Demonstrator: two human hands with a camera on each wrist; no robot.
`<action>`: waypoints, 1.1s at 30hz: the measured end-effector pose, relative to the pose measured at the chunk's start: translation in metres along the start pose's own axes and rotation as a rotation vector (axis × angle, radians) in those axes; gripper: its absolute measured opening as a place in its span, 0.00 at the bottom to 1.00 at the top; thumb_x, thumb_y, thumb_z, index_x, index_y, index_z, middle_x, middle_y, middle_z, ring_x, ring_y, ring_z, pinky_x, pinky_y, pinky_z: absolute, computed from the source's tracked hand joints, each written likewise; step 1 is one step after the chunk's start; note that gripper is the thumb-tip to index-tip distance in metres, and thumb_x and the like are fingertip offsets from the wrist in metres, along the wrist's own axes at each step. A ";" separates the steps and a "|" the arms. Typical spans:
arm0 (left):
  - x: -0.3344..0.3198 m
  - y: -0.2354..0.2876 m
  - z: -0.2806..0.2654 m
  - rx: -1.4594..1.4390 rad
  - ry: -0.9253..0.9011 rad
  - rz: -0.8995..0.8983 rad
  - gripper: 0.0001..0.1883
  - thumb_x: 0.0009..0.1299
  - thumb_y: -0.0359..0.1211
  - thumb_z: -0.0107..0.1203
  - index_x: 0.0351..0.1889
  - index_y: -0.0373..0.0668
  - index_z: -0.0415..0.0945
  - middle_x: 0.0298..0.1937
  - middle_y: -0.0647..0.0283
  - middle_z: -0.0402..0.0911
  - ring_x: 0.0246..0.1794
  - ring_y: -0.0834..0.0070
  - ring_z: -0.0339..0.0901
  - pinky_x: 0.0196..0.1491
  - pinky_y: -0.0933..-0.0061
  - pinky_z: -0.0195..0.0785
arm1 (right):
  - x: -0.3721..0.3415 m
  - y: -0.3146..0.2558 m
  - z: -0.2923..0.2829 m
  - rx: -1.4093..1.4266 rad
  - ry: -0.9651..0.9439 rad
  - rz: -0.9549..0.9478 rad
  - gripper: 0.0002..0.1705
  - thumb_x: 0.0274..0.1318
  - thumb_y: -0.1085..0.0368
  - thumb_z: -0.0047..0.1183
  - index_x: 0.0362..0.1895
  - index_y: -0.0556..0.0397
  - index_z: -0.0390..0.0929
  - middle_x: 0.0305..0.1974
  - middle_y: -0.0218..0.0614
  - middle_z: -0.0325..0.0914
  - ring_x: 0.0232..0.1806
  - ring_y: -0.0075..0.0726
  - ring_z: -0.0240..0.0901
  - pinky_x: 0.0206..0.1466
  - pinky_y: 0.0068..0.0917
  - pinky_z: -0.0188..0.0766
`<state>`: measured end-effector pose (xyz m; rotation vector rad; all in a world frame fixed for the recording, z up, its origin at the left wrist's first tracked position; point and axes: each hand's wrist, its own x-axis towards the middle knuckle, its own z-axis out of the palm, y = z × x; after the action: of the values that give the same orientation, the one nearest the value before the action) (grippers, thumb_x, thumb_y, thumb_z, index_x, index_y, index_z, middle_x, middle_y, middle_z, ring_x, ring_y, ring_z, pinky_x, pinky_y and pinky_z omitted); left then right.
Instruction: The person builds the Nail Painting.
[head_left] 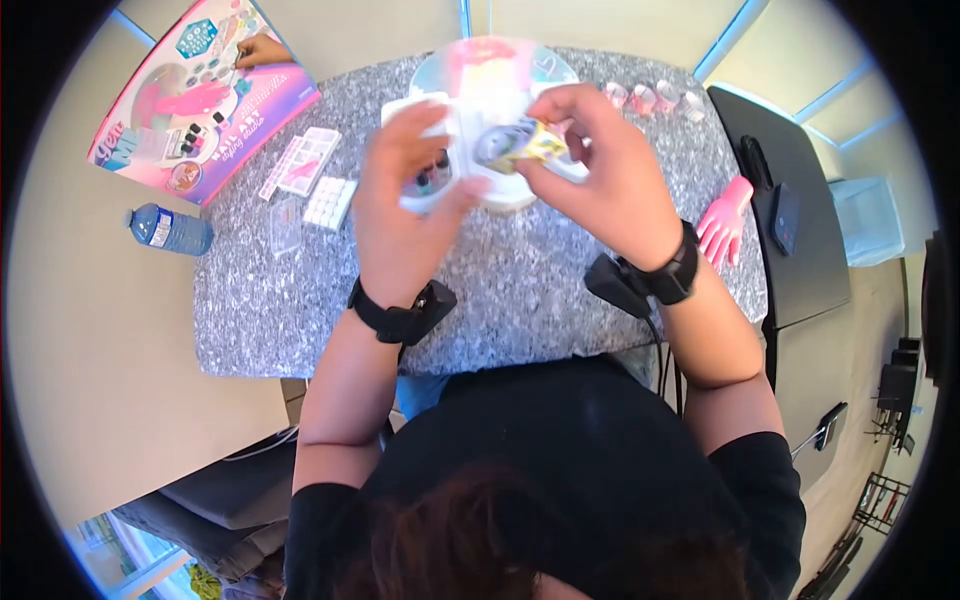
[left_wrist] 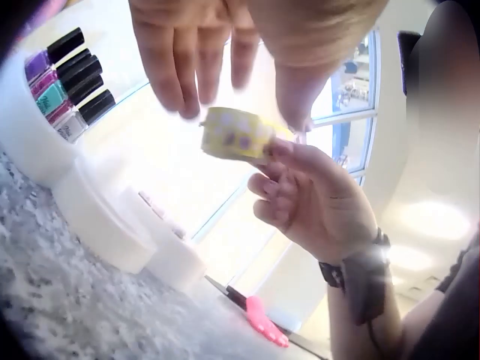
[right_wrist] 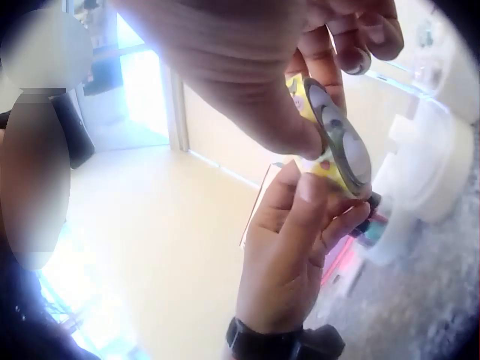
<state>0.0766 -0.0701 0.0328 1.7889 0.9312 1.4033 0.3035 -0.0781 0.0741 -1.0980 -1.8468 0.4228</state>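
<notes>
In the head view my right hand (head_left: 615,175) pinches a small round roll (head_left: 520,145) with a yellow patterned band and a greyish round face. Thumb and fingers hold it by its right edge, over a white plastic stand (head_left: 490,185). My left hand (head_left: 405,205), blurred, is on the roll's left with fingers spread and nothing in its grasp. The left wrist view has the yellow roll (left_wrist: 236,135) just below the left fingertips. In the right wrist view its rounded face (right_wrist: 346,146) is turned aside, and the left fingers come close below it.
Nail polish bottles (left_wrist: 64,90) stand in the white stand. To the left are a nail art box (head_left: 210,100), a water bottle (head_left: 170,230) and small plastic cases (head_left: 308,160). A pink model hand (head_left: 725,222) lies right, with several small pink pots (head_left: 643,99) behind.
</notes>
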 end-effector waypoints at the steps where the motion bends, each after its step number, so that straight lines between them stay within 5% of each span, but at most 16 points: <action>1: 0.004 -0.005 -0.002 -0.039 0.238 0.080 0.27 0.79 0.39 0.67 0.72 0.41 0.74 0.70 0.55 0.82 0.65 0.66 0.81 0.68 0.61 0.73 | 0.017 0.003 0.004 -0.008 0.000 -0.017 0.27 0.55 0.66 0.73 0.59 0.51 0.79 0.49 0.29 0.82 0.34 0.25 0.70 0.40 0.27 0.72; 5: 0.022 -0.022 -0.038 -0.150 0.446 -0.096 0.30 0.87 0.45 0.53 0.79 0.39 0.64 0.72 0.52 0.79 0.69 0.63 0.78 0.72 0.60 0.69 | 0.073 0.017 0.040 -0.141 -0.074 -0.120 0.24 0.58 0.60 0.73 0.56 0.50 0.81 0.49 0.38 0.87 0.43 0.37 0.82 0.47 0.34 0.78; 7: 0.028 -0.033 -0.051 -0.254 0.537 -0.303 0.30 0.91 0.53 0.38 0.79 0.42 0.64 0.75 0.49 0.77 0.73 0.61 0.75 0.74 0.57 0.67 | 0.090 0.020 0.059 -0.056 -0.232 -0.018 0.24 0.56 0.59 0.71 0.55 0.53 0.81 0.49 0.46 0.89 0.51 0.53 0.87 0.57 0.45 0.82; 15: 0.029 -0.057 -0.053 -0.308 0.369 -0.472 0.36 0.90 0.61 0.35 0.78 0.42 0.67 0.73 0.50 0.81 0.73 0.60 0.78 0.75 0.58 0.67 | 0.100 0.036 0.114 -0.181 -0.437 0.047 0.23 0.55 0.61 0.72 0.55 0.50 0.84 0.46 0.46 0.90 0.51 0.53 0.88 0.57 0.44 0.82; 23: 0.025 -0.061 -0.048 -0.124 0.285 -0.415 0.39 0.89 0.65 0.30 0.77 0.43 0.70 0.73 0.53 0.81 0.70 0.64 0.78 0.72 0.58 0.67 | 0.101 0.032 0.111 -0.165 -0.450 0.137 0.25 0.61 0.46 0.70 0.54 0.48 0.90 0.47 0.49 0.90 0.53 0.55 0.87 0.60 0.44 0.82; 25: 0.025 -0.063 -0.054 -0.005 0.329 -0.351 0.41 0.88 0.66 0.30 0.77 0.43 0.71 0.72 0.53 0.81 0.69 0.64 0.78 0.72 0.58 0.66 | 0.090 0.041 0.107 -0.261 -0.240 -0.066 0.31 0.64 0.39 0.67 0.56 0.50 0.90 0.49 0.54 0.88 0.60 0.60 0.82 0.68 0.49 0.75; 31: 0.024 -0.043 -0.051 -0.027 0.339 -0.267 0.38 0.90 0.61 0.28 0.75 0.40 0.71 0.70 0.52 0.82 0.66 0.63 0.80 0.70 0.58 0.67 | 0.100 0.080 0.015 -0.228 0.098 0.135 0.28 0.65 0.47 0.69 0.59 0.53 0.87 0.54 0.52 0.89 0.57 0.58 0.86 0.63 0.47 0.80; 33: 0.023 -0.036 -0.046 -0.035 0.337 -0.248 0.38 0.90 0.62 0.29 0.75 0.40 0.72 0.70 0.52 0.82 0.65 0.63 0.80 0.70 0.58 0.67 | 0.090 0.114 -0.028 -0.460 0.146 0.161 0.21 0.61 0.53 0.69 0.55 0.48 0.89 0.52 0.53 0.87 0.58 0.64 0.82 0.65 0.51 0.79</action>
<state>0.0312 -0.0286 0.0229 1.3781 1.2467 1.5721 0.3688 0.0539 0.0611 -1.5494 -1.7749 -0.0004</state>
